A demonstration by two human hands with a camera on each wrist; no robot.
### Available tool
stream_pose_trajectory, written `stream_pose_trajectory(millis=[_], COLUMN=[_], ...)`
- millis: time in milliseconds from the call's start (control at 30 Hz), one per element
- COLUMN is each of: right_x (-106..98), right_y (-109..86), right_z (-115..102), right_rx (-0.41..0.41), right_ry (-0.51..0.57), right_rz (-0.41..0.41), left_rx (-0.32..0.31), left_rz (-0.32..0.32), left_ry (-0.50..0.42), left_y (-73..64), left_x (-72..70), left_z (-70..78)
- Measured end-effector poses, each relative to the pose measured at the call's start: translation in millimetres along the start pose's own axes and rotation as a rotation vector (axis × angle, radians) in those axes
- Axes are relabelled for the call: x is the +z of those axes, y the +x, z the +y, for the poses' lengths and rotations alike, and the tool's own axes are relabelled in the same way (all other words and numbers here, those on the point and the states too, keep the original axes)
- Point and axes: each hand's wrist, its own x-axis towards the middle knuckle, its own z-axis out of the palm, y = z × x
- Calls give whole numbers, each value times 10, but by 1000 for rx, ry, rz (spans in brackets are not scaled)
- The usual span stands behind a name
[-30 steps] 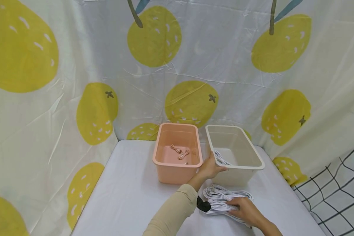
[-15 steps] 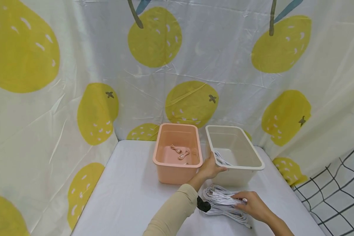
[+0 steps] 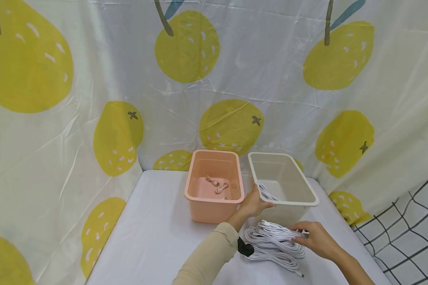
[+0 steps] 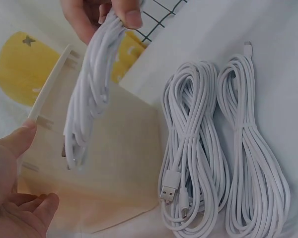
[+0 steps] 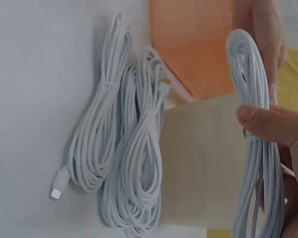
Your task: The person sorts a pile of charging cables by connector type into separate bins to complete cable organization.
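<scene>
My right hand (image 3: 316, 238) pinches a bundle of coiled white USB cable (image 4: 92, 91) between thumb and fingers, lifted just above the table. Below it lie more coiled white cable bundles (image 4: 251, 144), tied at their middles, with a USB plug (image 4: 169, 186) showing on one. At the near left corner of a beige storage bin (image 3: 287, 213), my left hand (image 3: 252, 202) grips the rim, its thumb along the front. Inside that bin, some white cable (image 3: 267, 192) rests against the left wall.
A peach storage bin (image 3: 216, 211) stands just left of the beige one and contains small peach-coloured cables (image 3: 221, 187). The white table (image 3: 157, 237) backs onto a curtain (image 3: 278, 79) printed with yellow fruit. A black wire grid (image 3: 406, 233) borders the right side.
My right hand has lifted one cable bundle off the pile and shifted slightly right and up, toward the beige bin. The left hand and both bins stay where they were.
</scene>
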Motion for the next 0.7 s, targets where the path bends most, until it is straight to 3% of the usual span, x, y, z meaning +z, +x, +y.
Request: stream_pose_trajectory(millis=[367,567,700], right_x=[-318,-475,-580], right_y=[147,272,398], right_z=[-64,-133,-131], right_rx=[-44,-54,-62], right_ry=[-53,-95,-107], right_rz=[49,104,124], left_rx=[-20,28,63], left_rz=[-3,7,12], left_ry=[-12,3,-42], left_y=[20,3,-2], left_x=[-10,-27,-22], left_z=[-9,-18,-30])
